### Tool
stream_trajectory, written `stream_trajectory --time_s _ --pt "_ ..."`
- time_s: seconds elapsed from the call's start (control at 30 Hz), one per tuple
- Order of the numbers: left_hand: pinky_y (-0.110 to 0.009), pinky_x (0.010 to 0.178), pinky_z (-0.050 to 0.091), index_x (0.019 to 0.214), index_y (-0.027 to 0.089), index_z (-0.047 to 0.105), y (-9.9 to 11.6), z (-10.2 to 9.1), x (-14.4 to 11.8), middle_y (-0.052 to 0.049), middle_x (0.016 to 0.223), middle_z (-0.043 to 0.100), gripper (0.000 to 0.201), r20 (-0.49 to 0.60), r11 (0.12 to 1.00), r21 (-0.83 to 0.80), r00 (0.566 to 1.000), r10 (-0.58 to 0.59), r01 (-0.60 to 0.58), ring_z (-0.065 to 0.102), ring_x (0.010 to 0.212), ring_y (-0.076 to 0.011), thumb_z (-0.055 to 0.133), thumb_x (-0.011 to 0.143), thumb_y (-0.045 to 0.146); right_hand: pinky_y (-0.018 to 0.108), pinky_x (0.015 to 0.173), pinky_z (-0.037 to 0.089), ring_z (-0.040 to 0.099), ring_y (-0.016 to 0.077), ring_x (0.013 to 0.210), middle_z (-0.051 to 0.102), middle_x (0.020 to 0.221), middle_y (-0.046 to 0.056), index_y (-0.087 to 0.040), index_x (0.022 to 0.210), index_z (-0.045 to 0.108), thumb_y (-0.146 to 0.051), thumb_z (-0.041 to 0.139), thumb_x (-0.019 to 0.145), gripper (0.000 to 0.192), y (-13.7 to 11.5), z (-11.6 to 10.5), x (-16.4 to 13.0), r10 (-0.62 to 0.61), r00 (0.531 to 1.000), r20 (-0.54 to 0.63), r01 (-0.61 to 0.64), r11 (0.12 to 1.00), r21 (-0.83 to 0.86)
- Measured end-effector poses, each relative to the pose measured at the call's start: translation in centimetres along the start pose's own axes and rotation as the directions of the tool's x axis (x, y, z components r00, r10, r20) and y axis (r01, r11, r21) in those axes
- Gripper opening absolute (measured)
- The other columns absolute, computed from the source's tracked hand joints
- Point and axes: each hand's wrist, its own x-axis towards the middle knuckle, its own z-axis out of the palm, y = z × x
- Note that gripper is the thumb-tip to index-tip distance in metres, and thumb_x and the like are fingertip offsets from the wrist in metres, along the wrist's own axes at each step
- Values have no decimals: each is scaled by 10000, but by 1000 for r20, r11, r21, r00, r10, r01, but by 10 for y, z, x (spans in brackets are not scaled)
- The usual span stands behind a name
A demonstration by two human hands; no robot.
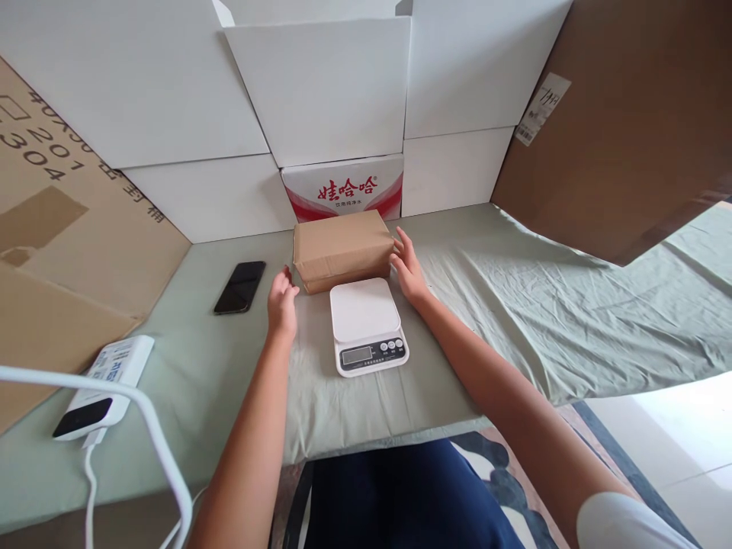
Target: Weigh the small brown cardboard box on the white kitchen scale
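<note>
While both hands flank the taped cardboard box (pixel 343 248), left hand (pixel 282 303) open beside, right hand (pixel 407 267) touching, no grip.

Black phone (pixel 240 287) lying flat on the pale green cloth (pixel 543 305), left side. White power bank (pixel 103 389) near the left edge with a white cable (pixel 154 435) arcing over it. White panels (pixel 320 91) stacked along the back, a red-and-white water carton (pixel 343 189) under them, brown cardboard sheets (pixel 623 114) leaning on both sides.
</note>
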Motion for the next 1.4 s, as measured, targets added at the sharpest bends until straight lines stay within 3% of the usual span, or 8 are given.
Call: stream_trajectory --time_s 0.1,0.23,0.33,0.5,0.63,0.8,1.07,1.4 --pt "-452 1255 338 1412 218 611 3 -2 -2 -119 1570 561 648 30 1000 -2 1000 -3 3 426 1537 -280 603 770 305 544 1233 411 452 298 1539 469 1647 145 -272 1654 249 -789 508 911 941 2 -3 -2 9 1000 9 -9 1000 -7" --pt "-441 1254 346 1444 219 612 10 6 -8 -89 1564 575 673 174 1000 19 985 -23 20 453 1517 -292 600 773 267 561 1211 439 596 315 1392 570 1569 118 -267 1667 253 -690 567 930 906 6 -1 0 48 996 79 -46 999 -23" --pt "-422 1251 344 1520 203 542 12 12 -11 -84 1600 538 751 218 998 33 975 -52 46 442 1524 -301 594 773 246 544 1195 464 607 318 1366 555 1584 79 -294 1682 210 -605 621 925 916 10 2 1 64 994 89 -62 998 -24" --pt "-450 1241 359 1536 198 520 12 15 -8 -110 1612 519 821 224 1000 -22 975 10 -5 456 1513 -325 612 722 242 517 1168 503 548 327 1430 347 1724 66 -308 1701 79 -656 579 940 974 8 3 2 -39 995 90 43 998 -44" --pt "-459 1262 329 1562 200 496 22 14 -16 -129 1604 524 852 204 993 -39 972 120 -115 417 1540 -332 638 723 233 499 1139 527 449 345 1517 166 1781 78 -321 1698 29 -727 501 956 969 -9 0 -2 -158 986 51 164 979 -125" --pt "-492 1281 304 1582 175 477 38 2 -59 -136 1594 534 775 199 972 -15 952 231 -233 409 1542 -347 611 826 278 536 1150 514 468 360 1495 281 1724 131 -321 1695 82 -677 544 967 932 -38 -14 -37 -262 964 48 266 949 -168" --pt "-549 1255 354 1552 153 523 32 -23 -135 -174 1550 574 710 198 984 68 969 148 -165 460 1499 -389 611 881 369 547 1111 529 457 360 1488 320 1694 141 -347 1672 146 -600 545 1001 820 -48 -35 -112 -193 979 67 202 962 -186" --pt "-550 1237 380 1528 128 546 26 -24 -139 -186 1539 580 721 114 996 54 991 68 -74 479 1485 -386 636 856 373 540 1075 550 519 339 1405 462 1564 144 -320 1615 290 -603 510 1008 705 -54 -28 -114 -226 974 9 222 951 -215"
